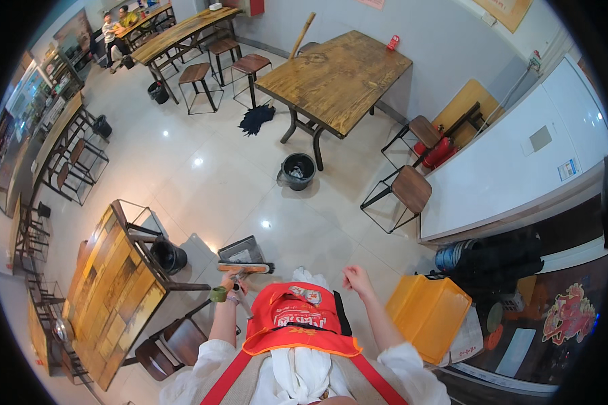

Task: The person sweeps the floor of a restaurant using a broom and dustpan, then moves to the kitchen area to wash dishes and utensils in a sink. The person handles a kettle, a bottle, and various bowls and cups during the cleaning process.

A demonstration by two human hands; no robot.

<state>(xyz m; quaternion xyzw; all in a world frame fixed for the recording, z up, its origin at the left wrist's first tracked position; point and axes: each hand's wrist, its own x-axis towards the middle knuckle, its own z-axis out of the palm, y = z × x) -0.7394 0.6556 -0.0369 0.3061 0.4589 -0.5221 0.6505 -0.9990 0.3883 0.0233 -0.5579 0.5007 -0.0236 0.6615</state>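
My left hand [229, 282] is closed around the handle of a broom, beside a green bangle or cup-like ring at the wrist. The broom head [245, 268], orange-brown with dark bristles, lies at the near edge of a grey dustpan [241, 252] that stands on the tiled floor. My right hand [355, 279] is held out to the right of the red apron [304, 314], fingers curled, with nothing seen in it. Just left of the dustpan is a black bin [168, 254]. A second black bin [298, 171], with some white waste inside, stands farther ahead.
A wooden table [339, 76] stands ahead, a mop [256, 120] beside it. Another table [114, 298] and chairs are at the left. Stools [411, 189], a white cabinet [506, 152] and a yellow bin [428, 316] are at the right. Two people sit or stand far off.
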